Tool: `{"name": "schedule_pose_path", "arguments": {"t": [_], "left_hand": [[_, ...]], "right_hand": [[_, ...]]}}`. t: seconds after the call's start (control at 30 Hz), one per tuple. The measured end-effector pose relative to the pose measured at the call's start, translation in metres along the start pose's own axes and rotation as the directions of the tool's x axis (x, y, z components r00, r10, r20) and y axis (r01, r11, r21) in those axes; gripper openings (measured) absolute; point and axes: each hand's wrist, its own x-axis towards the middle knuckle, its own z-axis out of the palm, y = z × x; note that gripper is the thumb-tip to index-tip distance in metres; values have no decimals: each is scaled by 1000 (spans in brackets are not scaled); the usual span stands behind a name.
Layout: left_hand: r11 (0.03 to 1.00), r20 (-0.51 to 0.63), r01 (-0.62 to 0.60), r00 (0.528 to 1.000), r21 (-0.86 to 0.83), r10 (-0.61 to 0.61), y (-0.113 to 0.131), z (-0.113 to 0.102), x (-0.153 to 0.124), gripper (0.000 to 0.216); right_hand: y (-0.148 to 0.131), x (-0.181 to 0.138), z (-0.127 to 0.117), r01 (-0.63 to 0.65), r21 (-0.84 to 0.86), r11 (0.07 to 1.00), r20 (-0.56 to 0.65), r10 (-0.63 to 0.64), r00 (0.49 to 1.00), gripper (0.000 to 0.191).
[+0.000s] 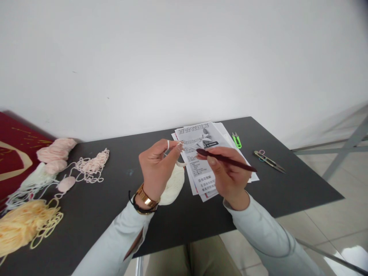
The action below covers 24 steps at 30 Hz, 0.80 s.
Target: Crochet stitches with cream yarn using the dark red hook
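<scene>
Near the counter's (pixel 258 199) front edge, the left hand (pixel 156 168) is closed, pinching a thin white yarn strand (pixel 181 145) at its fingertips above a cream crocheted oval piece (pixel 172 186). Just beside it, the right hand (pixel 228 174) grips a dark maroon crochet hook (pixel 227 160); its long axis runs left to right, tip toward the left fingertips. Behind them lie printed paper instruction sheets (pixel 198 161). Toward the far right corner sit green-handled snips (pixel 237 140) and small metal scissors (pixel 269 161).
</scene>
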Motion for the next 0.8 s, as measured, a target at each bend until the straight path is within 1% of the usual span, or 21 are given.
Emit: {"name": "schedule_pose_path", "arguments": {"t": [0.1, 0.2, 0.27, 0.4, 0.5, 0.57, 0.63, 0.67, 0.7, 0.8], "left_hand": [[995, 87, 78, 994, -60, -73, 1, -3, 4, 3], [964, 197, 207, 965, -168, -173, 3, -3, 8, 2], [932, 266, 286, 937, -224, -224, 7, -2, 10, 3], [847, 386, 437, 869, -303, -310, 16, -2, 11, 3], [787, 457, 529, 812, -317, -362, 21, -2, 11, 7], [761, 478, 558, 795, -331, -374, 22, -3, 10, 7], [748, 488, 566, 790, -348, -371, 21, -4, 9, 5], [745, 494, 566, 789, -354, -365, 20, -4, 9, 5], [747, 496, 562, 790, -355, -359, 19, -5, 9, 4], [795, 489, 520, 805, -311, -336, 17, -6, 10, 6]], "right_hand": [[7, 3, 0, -72, 120, 990, -62, 80, 995, 13], [12, 7, -3, -174, 225, 959, -54, 190, 980, 9], [13, 11, -6, -258, 288, 922, -29, 278, 960, 12], [14, 16, -11, -378, 381, 844, 60, 385, 921, 19], [16, 17, -11, -468, 437, 769, 172, 439, 882, 16], [19, 17, -10, -533, 475, 700, 234, 483, 844, 15], [20, 16, -8, -571, 500, 651, 267, 511, 817, 16], [20, 16, -8, -571, 497, 654, 270, 509, 817, 16], [19, 16, -8, -551, 486, 679, 258, 491, 832, 15], [15, 17, -10, -401, 436, 806, 155, 371, 915, 13]]}}
